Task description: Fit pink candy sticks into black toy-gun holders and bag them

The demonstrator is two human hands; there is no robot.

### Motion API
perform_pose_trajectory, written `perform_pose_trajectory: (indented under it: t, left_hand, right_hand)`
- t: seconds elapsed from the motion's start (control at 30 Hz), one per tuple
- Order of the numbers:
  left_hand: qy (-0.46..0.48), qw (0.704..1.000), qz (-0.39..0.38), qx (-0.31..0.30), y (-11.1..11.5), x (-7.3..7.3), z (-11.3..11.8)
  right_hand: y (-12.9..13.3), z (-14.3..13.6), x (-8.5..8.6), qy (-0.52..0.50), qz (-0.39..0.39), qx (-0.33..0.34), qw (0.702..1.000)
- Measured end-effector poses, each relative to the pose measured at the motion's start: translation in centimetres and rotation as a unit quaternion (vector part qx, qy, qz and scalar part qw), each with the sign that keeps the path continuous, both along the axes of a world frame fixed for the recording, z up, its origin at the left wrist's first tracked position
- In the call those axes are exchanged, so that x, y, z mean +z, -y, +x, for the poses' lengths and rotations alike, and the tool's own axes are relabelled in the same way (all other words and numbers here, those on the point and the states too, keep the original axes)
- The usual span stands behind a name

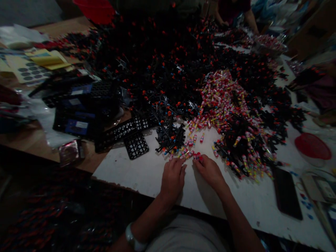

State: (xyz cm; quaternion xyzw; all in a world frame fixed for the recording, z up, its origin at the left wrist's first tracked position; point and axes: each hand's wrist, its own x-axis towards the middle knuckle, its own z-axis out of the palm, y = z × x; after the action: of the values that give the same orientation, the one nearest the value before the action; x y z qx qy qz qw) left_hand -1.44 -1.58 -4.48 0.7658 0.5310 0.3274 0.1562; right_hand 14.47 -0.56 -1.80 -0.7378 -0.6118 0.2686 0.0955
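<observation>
My right hand (210,171) pinches a small red-and-pink piece (197,156) between thumb and fingertips, low over the white board. Just beside it, my left hand (172,178) has its fingers curled together at the edge of some small pink-and-yellow tubes (186,153). Whatever those left fingers hold is hidden. Ahead of the left hand lies a small heap of black toy guns (172,134) with orange and blue bits. A larger mound of pink, white and yellow tubes (223,98) rises beyond my right hand.
Black toy guns (157,52) cover the far table. Black grid trays (136,145) and dark packs (78,126) lie left. On the right are a phone (287,192) and a red round mesh lid (312,145). A person (236,14) works opposite; a red tub (96,10) stands behind.
</observation>
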Motion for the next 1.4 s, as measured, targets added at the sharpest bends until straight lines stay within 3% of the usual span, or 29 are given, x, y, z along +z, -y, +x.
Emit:
perform_pose_trajectory:
  t: [0.1, 0.2, 0.37, 0.57, 0.8, 0.93, 1.0, 1.17, 1.3, 1.4]
  left_hand:
    - [-0.053, 0.997, 0.007, 0.050, -0.8, 0.1, -0.2]
    - [-0.092, 0.995, -0.003, 0.042, -1.3, 0.3, 0.2]
    - [-0.119, 0.992, 0.013, 0.042, -1.4, 0.3, 0.2]
    - [-0.103, 0.993, 0.039, 0.047, -1.5, 0.0, -0.4]
    - [-0.064, 0.995, 0.070, 0.035, -1.2, -0.2, -1.1]
    - [-0.060, 0.996, 0.069, 0.019, -1.2, -0.3, -1.2]
    - [-0.064, 0.996, 0.062, 0.003, -1.3, -0.1, -1.4]
    - [-0.046, 0.997, 0.067, 0.008, -3.2, 2.1, -1.5]
    - [-0.131, 0.987, 0.016, 0.092, -6.9, 4.2, 0.2]
    - [-0.229, 0.965, -0.041, 0.123, -9.0, 4.6, 1.6]
  right_hand:
    - [-0.5, -1.0, 0.4, 0.069, -0.012, -0.026, 0.997]
    - [-1.5, -2.2, 0.8, 0.118, -0.009, -0.041, 0.992]
    - [-2.7, -2.4, 1.3, 0.121, -0.019, -0.001, 0.992]
    - [-2.8, -1.8, 0.5, 0.199, 0.125, 0.056, 0.970]
    - [-1.4, 0.4, -1.8, 0.060, 0.230, 0.117, 0.964]
    - [-0.8, -0.8, -1.8, 0.059, 0.240, 0.224, 0.943]
    - [-0.9, -1.8, -1.6, 0.086, 0.236, 0.236, 0.939]
    - [-0.7, -2.3, -1.3, 0.093, 0.206, 0.205, 0.952]
    - [0.3, -1.0, -1.1, -0.086, 0.174, 0.105, 0.975]
    - [0.7, -0.1, -0.8, -0.234, 0.146, -0.026, 0.961]
